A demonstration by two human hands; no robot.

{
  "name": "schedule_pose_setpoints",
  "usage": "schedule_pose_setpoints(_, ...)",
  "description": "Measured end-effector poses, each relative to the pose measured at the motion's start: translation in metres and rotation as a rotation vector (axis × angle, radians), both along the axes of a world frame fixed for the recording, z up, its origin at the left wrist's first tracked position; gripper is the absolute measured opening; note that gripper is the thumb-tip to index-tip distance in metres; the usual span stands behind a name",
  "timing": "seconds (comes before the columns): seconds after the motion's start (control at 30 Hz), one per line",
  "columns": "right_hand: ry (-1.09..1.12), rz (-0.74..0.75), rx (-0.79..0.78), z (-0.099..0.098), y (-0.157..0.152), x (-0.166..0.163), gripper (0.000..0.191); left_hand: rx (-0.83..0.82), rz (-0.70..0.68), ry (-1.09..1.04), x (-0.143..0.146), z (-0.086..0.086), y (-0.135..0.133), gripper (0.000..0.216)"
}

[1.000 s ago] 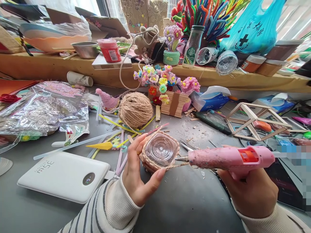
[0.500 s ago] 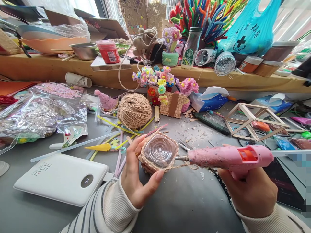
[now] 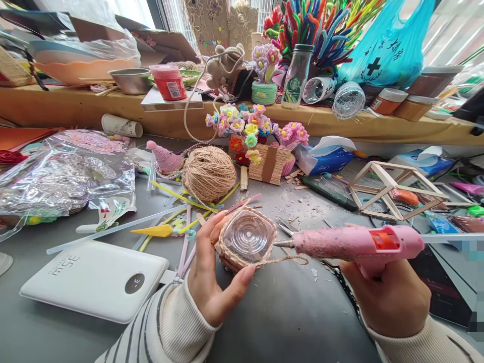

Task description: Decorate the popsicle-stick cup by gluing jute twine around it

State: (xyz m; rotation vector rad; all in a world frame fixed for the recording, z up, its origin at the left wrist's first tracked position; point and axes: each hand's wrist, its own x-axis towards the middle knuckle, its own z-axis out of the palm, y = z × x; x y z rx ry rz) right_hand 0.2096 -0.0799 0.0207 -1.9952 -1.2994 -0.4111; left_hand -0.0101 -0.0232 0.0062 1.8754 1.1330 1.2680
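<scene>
My left hand [image 3: 215, 282] grips a small square clear plastic container [image 3: 249, 236], its base turned up toward me and jute twine wrapped around its sides. A loose tail of twine [image 3: 287, 258] trails from its lower right edge and curls to the right. In my right hand [image 3: 389, 297] is a pink hot glue gun [image 3: 355, 244], held level with a glue stick [image 3: 449, 239] protruding from its back. Its metal nozzle points left and is at the container's right edge; whether they touch I cannot tell. Behind the container sits a ball of jute twine [image 3: 209, 174].
A white power bank [image 3: 94, 282] lies at the left, with plastic straws [image 3: 113, 229] beyond it. Scissors [image 3: 286, 228] rest just behind the nozzle. A wooden stick frame [image 3: 395, 191] stands at right. Pipe-cleaner flowers [image 3: 249, 126] and a crowded ledge [image 3: 151, 118] are at the back.
Almost nothing differs. The view has shifted very slightly, and the container and glue gun keep nearly the same positions in my hands.
</scene>
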Motion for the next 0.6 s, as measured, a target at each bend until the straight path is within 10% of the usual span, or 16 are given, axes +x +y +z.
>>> schedule_pose_setpoints(0.6,0.047,0.112,0.019,-0.009,-0.001,0.01,0.03,0.018,0.029,0.041,0.0,0.0,0.0,0.069)
